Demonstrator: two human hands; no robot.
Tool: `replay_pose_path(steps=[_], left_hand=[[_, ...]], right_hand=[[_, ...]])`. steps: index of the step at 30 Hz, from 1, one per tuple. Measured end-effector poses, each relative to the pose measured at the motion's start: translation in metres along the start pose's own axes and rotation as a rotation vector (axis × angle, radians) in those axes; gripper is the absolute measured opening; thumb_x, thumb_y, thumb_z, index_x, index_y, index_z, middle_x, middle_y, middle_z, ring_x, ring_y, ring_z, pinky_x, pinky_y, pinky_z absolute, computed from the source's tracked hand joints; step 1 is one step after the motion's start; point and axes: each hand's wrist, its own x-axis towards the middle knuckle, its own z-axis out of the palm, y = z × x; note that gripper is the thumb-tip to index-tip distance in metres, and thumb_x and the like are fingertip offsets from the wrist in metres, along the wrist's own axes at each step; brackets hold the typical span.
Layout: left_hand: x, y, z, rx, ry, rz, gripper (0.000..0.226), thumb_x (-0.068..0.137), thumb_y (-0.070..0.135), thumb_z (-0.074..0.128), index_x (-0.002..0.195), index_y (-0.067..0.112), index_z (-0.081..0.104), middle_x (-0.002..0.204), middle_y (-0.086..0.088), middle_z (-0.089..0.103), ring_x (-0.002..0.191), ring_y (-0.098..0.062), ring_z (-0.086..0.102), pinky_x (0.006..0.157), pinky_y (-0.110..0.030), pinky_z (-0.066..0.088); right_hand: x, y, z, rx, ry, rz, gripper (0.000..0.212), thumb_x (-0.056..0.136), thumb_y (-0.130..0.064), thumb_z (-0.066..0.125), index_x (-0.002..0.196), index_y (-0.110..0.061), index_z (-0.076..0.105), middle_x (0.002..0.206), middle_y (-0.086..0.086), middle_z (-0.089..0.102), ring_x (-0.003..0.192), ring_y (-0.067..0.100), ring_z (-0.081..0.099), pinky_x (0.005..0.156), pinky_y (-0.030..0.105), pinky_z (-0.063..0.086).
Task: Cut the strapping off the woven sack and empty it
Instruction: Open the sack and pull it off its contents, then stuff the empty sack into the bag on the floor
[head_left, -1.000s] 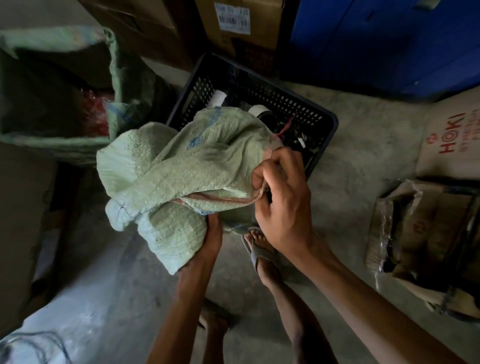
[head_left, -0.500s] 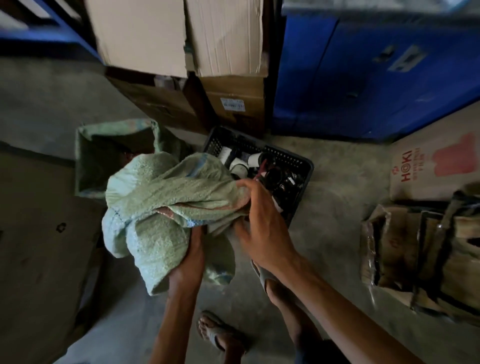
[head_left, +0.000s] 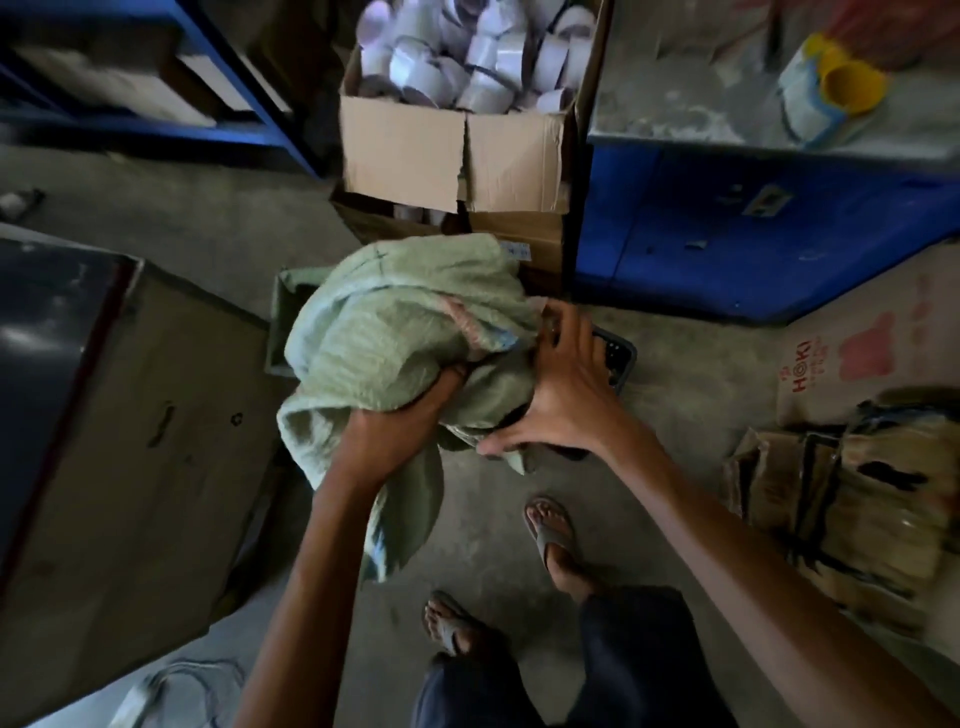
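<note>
A crumpled pale green woven sack (head_left: 395, 332) hangs bunched in the air over the floor, held by both my hands. My left hand (head_left: 410, 415) grips a fold at its underside from below. My right hand (head_left: 561, 389) presses against the sack's right side, fingers spread over the cloth, thumb low. A pink strip (head_left: 462, 322) shows on the sack near my right fingers. The black plastic crate (head_left: 618, 358) is almost wholly hidden behind the sack and my right hand; only a corner shows. Its contents are out of sight.
An open cardboard box (head_left: 457, 150) full of white rolls stands behind. A blue cabinet (head_left: 753, 244) is at right, a second green sack (head_left: 283, 312) behind left, a large carton (head_left: 130, 441) at left, flattened cardboard (head_left: 841, 483) at right. My sandalled feet (head_left: 550, 530) stand below.
The view has tilted up and back, so the crate has dropped behind the sack. The sack is lifted higher and bunched tighter; my right hand has shifted from its top edge to its right side.
</note>
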Motion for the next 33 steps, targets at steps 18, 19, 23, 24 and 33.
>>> replay_pose_path(steps=[18,19,23,24,33], left_hand=[[0.001,0.201,-0.061,-0.125,-0.440,0.196,0.025,0.092,0.013,0.070,0.116,0.005,0.069,0.121,-0.017,0.073,0.114,-0.032,0.069,0.103,-0.043,0.054],[-0.001,0.201,-0.073,-0.131,-0.432,0.204,0.032,0.091,0.012,0.071,0.121,0.003,0.067,0.124,-0.016,0.072,0.116,-0.031,0.068,0.106,-0.045,0.051],[-0.018,0.190,-0.141,0.086,-0.400,0.252,0.044,0.083,0.036,0.078,0.123,0.021,0.070,0.127,0.005,0.072,0.122,-0.013,0.065,0.110,-0.038,0.047],[-0.022,0.180,-0.161,0.055,-0.338,0.290,0.039,0.081,0.035,0.078,0.115,0.019,0.073,0.122,0.002,0.074,0.119,-0.018,0.067,0.106,-0.039,0.050],[-0.008,0.118,-0.170,0.233,-0.123,0.412,0.161,0.034,0.070,0.088,0.158,0.035,-0.008,0.155,0.023,-0.007,0.141,0.009,0.015,0.115,-0.014,0.024]], right_hand=[[0.031,-0.132,-0.099,0.955,0.360,0.117,0.035,0.092,-0.013,0.064,0.126,-0.017,0.057,0.124,-0.004,0.057,0.118,0.015,0.051,0.101,0.026,0.038],[0.032,-0.135,-0.105,0.946,0.361,0.112,0.037,0.090,-0.019,0.065,0.126,-0.019,0.058,0.129,-0.001,0.059,0.121,0.020,0.053,0.105,0.033,0.040],[0.040,-0.135,-0.141,1.087,0.381,0.150,0.045,0.087,-0.026,0.069,0.129,-0.020,0.055,0.117,-0.009,0.058,0.114,0.015,0.051,0.105,0.029,0.039],[0.044,-0.134,-0.151,1.163,0.370,0.156,0.044,0.083,-0.024,0.074,0.123,-0.020,0.057,0.116,-0.010,0.060,0.113,0.014,0.052,0.102,0.029,0.041],[0.024,-0.158,-0.213,1.571,0.276,-0.090,0.021,0.082,-0.021,0.062,0.093,-0.006,0.072,0.082,0.007,0.074,0.080,0.024,0.069,0.079,0.033,0.053]])
